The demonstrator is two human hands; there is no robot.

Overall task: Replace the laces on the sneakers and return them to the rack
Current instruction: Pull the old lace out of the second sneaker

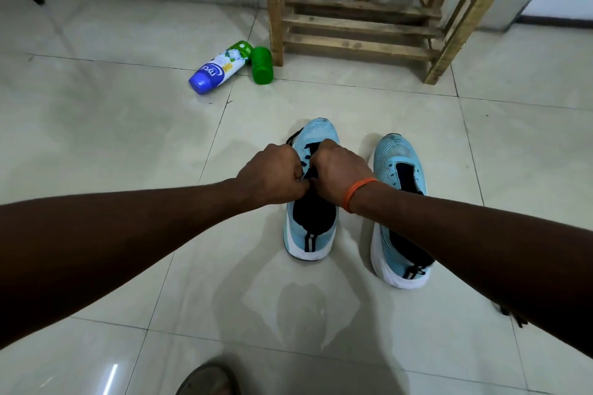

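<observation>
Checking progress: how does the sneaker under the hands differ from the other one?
The sneaker under the hands carries a black lace, gripped by the left hand and right hand; the other sneaker shows bare eyelets and is not held. The first also sits nearer the rack. Both are light blue with white soles, upright on the tiles.

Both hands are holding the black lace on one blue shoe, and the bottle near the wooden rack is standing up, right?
Not quite. The bottle near the wooden rack lies on its side, as the head view shows. The rest is right: the left hand and right hand hold the black lace on one blue shoe.
</observation>
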